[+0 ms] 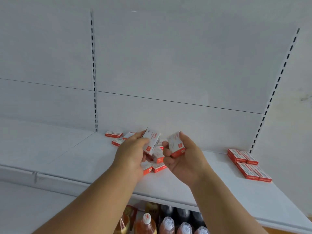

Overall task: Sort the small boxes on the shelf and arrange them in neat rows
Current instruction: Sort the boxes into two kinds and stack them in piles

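Both hands are raised over a smooth white metal shelf (84,159), each gripping small flat cardboard boxes printed red and white. The left hand (130,156) curls its fingers round a small stack of boxes (152,141), tilted on edge; the right hand (184,154) pinches a second pair of boxes (176,144) between thumb and fingers. Beneath and behind the hands lies a loose heap of boxes (157,162) at jumbled angles, with a few strays (114,134) near the back panel. Well apart, at the shelf's right end, four boxes (248,164) lie flat in a tidy block, touching one another. Below the shelf stand plastic bottles (167,225) with white ribbed caps.
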### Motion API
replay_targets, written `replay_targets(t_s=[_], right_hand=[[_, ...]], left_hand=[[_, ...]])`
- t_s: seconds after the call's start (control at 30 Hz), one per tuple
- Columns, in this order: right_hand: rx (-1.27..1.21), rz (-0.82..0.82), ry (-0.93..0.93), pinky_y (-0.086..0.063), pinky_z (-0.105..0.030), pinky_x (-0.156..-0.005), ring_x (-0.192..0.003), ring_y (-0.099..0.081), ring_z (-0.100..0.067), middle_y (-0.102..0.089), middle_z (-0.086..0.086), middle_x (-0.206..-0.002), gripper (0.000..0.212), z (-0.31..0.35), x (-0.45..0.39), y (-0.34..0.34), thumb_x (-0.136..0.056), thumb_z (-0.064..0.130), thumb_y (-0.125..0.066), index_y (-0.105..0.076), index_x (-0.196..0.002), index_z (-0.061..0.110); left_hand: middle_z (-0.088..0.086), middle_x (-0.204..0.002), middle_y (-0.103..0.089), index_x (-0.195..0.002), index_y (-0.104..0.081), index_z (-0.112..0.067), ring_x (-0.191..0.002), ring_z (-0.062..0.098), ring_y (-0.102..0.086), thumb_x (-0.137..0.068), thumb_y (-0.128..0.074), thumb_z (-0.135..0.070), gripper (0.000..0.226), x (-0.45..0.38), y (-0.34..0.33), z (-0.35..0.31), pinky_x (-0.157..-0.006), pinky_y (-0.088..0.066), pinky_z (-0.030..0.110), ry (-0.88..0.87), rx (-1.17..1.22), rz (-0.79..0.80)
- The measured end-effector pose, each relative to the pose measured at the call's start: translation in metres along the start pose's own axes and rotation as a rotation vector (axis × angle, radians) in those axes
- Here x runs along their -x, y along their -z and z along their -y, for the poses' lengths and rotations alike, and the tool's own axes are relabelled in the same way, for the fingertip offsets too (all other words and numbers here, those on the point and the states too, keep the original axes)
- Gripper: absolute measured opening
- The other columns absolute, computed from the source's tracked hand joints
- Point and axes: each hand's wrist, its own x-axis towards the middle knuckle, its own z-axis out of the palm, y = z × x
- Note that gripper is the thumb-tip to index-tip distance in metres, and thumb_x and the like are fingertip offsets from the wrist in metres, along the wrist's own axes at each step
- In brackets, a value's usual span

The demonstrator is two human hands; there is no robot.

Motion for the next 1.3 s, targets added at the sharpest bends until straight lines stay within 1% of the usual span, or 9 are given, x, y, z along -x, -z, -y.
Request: replay_targets(t_s=[0.13, 0.2, 0.33, 0.5, 0.6, 0.77, 0.87, 1.07, 1.3], right_hand=[[0.138, -0.052, 0.030, -0.042, -0.025, -0.042, -0.055, -0.051, -0.022, -0.063, -0.020, -0.084, 0.052, -0.013, -0.004, -0.015, -0.099, 0.040, -0.041, -0.072, -0.089, -0.001], [0.172, -0.153, 0.067, -0.047, -0.026, -0.042, -0.056, -0.050, -0.021, -0.065, -0.016, -0.076, 0.034, -0.020, -0.005, -0.025, -0.098, 0.033, -0.049, -0.065, -0.093, 0.003], [0.378, -0.217, 0.110, -0.057, -0.035, -0.073, -0.059, -0.062, -0.018, -0.072, -0.012, -0.077, 0.022, -0.034, -0.019, -0.046, -0.098, 0.026, -0.056, -0.067, -0.094, 0.007], [0.854, -0.297, 0.241, -0.056, -0.037, -0.070, -0.071, -0.070, -0.031, -0.072, -0.008, -0.096, 0.020, -0.061, -0.058, -0.085, -0.094, 0.023, -0.060, -0.056, -0.114, 0.024], [0.923, -0.322, 0.251, -0.053, -0.034, -0.059, -0.065, -0.065, -0.025, -0.071, -0.010, -0.097, 0.026, -0.077, -0.091, -0.116, -0.089, 0.013, -0.062, -0.052, -0.112, 0.021], [1.018, -0.365, 0.211, -0.061, -0.044, -0.072, -0.063, -0.072, -0.025, -0.074, -0.012, -0.087, 0.023, -0.113, -0.159, -0.154, -0.088, 0.009, -0.065, -0.057, -0.109, 0.013], [1.173, -0.453, 0.135, -0.058, -0.028, -0.052, -0.055, -0.069, -0.019, -0.073, -0.013, -0.093, 0.015, -0.125, -0.183, -0.166, -0.092, 0.008, -0.059, -0.058, -0.106, 0.012], [1.300, -0.521, 0.044, -0.055, -0.023, -0.047, -0.062, -0.064, -0.020, -0.069, -0.019, -0.102, 0.025, -0.135, -0.226, -0.168, -0.084, 0.004, -0.064, -0.063, -0.109, 0.000], [1.720, -0.584, -0.096, -0.050, -0.023, -0.047, -0.056, -0.064, -0.019, -0.070, -0.007, -0.076, 0.015, -0.141, -0.263, -0.160, -0.085, 0.014, -0.062, -0.058, -0.070, 0.011]], left_hand=[[-0.001, -0.100, -0.075, -0.086, -0.075, -0.042, -0.094, 0.024, -0.069, -0.086, -0.064, -0.023, 0.022, 0.006, 0.020, -0.005, -0.071, -0.058, 0.039, -0.027, -0.020, -0.093], [0.000, -0.094, -0.076, -0.096, -0.074, -0.035, -0.084, 0.020, -0.071, -0.089, -0.065, -0.019, 0.019, 0.008, 0.032, -0.008, -0.057, -0.056, 0.031, -0.032, 0.005, -0.125], [0.005, -0.087, -0.077, -0.093, -0.070, -0.023, -0.074, 0.018, -0.069, -0.090, -0.064, -0.007, 0.018, 0.002, 0.063, -0.017, -0.051, -0.046, 0.025, -0.072, 0.019, -0.145], [0.010, -0.100, -0.073, -0.107, -0.065, -0.017, -0.083, 0.023, -0.069, -0.089, -0.061, -0.004, 0.023, -0.037, 0.120, -0.042, -0.067, -0.054, 0.035, -0.076, -0.090, -0.134], [0.009, -0.105, -0.071, -0.110, -0.061, -0.021, -0.084, 0.025, -0.071, -0.089, -0.060, -0.002, 0.029, -0.072, 0.159, -0.062, -0.067, -0.057, 0.035, -0.073, -0.216, -0.090], [0.006, -0.104, -0.070, -0.112, -0.058, -0.022, -0.074, 0.020, -0.074, -0.088, -0.061, -0.002, 0.032, -0.127, 0.208, -0.090, -0.064, -0.061, 0.035, -0.120, -0.487, 0.001], [0.006, -0.099, -0.071, -0.106, -0.058, -0.021, -0.066, 0.018, -0.074, -0.087, -0.063, -0.004, 0.026, -0.160, 0.223, -0.088, -0.066, -0.062, 0.039, -0.121, -0.674, 0.058], [-0.004, -0.091, -0.066, -0.095, -0.059, -0.026, -0.078, 0.019, -0.072, -0.082, -0.068, -0.015, 0.019, -0.214, 0.230, -0.073, -0.074, -0.061, 0.042, -0.174, -0.955, 0.132], [0.001, -0.078, -0.069, -0.079, -0.068, -0.016, -0.079, 0.023, -0.067, -0.081, -0.062, -0.017, 0.006, -0.246, 0.235, -0.068, -0.060, -0.045, 0.026, -0.261, -1.245, 0.144]])
